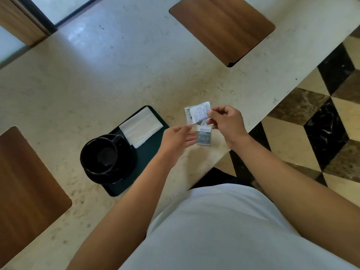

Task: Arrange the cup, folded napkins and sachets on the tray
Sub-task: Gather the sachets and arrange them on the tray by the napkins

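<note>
A dark green tray (153, 145) lies on the stone counter. On its near left end a black cup (101, 152) sits on a black saucer (126, 168). White folded napkins (141, 126) lie on the tray's far end. My right hand (226, 123) pinches a white printed sachet (199, 113), held just above the counter with another white sachet (187, 114) behind it. A grey sachet (203, 136) lies flat on the counter below them. My left hand (175, 140) hovers open, palm up, between the tray and the grey sachet.
Two brown wooden boards are set on the counter, one at the far right (222, 30) and one at the near left (29, 191). The counter's edge (259, 123) runs diagonally just right of the sachets, with patterned floor tiles (321, 123) beyond.
</note>
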`<state>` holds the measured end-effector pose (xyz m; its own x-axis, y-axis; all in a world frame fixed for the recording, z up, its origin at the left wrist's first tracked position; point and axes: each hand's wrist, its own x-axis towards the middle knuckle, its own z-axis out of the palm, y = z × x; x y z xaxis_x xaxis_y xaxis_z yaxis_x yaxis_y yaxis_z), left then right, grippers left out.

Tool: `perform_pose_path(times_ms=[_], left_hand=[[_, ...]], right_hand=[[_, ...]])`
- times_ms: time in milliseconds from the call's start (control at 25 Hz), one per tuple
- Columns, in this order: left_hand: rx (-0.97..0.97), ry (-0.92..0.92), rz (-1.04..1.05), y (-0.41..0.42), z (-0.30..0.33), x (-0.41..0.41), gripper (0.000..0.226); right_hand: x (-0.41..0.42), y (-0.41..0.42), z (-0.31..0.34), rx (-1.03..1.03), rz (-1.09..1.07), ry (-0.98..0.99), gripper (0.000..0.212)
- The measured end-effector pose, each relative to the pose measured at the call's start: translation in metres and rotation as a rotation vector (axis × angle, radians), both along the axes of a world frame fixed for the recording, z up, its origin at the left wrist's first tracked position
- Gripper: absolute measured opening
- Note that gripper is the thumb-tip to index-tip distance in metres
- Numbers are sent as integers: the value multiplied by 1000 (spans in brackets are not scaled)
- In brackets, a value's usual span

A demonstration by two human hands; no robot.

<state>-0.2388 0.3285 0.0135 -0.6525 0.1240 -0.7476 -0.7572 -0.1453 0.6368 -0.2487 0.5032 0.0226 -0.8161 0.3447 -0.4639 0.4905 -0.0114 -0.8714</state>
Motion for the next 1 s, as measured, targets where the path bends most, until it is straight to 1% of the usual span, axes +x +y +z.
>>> perform_pose_path(times_ms=[120, 200, 280, 360, 440, 560, 640, 720, 760, 800, 880, 1000], left_hand=[[215, -91, 100, -4, 9, 3, 45], [322, -149, 147, -8, 14, 5, 54], [390, -182, 185, -15, 15, 8, 54], [438, -201, 192, -22, 16, 11, 48], [424, -193, 149, -27, 15, 15, 42], [381, -182, 113, -30, 11, 19, 41], [364, -184, 114, -31, 8, 19, 39], [339, -199, 129, -32, 5, 18, 36], [317, -210, 130, -32, 5, 18, 35], [294, -220, 125, -31, 4, 18, 35], [258, -243, 124, -31, 3, 18, 35], [257, -273, 146, -26, 3, 19, 36]], right_hand=[[23, -18, 4, 132, 144, 87, 6], [38, -29, 6, 243, 309, 181, 7], [50, -37, 7, 443, 533, 328, 8], [59, -41, 7, 582, 717, 437, 6], [65, -41, 5, 643, 774, 454, 8], [71, -37, -1, 685, 776, 437, 13], [73, -34, -5, 642, 743, 404, 13], [68, -26, -11, 628, 679, 331, 10], [62, -21, -16, 657, 639, 276, 11], [56, -15, -21, 700, 599, 205, 15], [42, -5, -31, 760, 565, 34, 31], [29, 1, -42, 757, 656, -124, 60]])
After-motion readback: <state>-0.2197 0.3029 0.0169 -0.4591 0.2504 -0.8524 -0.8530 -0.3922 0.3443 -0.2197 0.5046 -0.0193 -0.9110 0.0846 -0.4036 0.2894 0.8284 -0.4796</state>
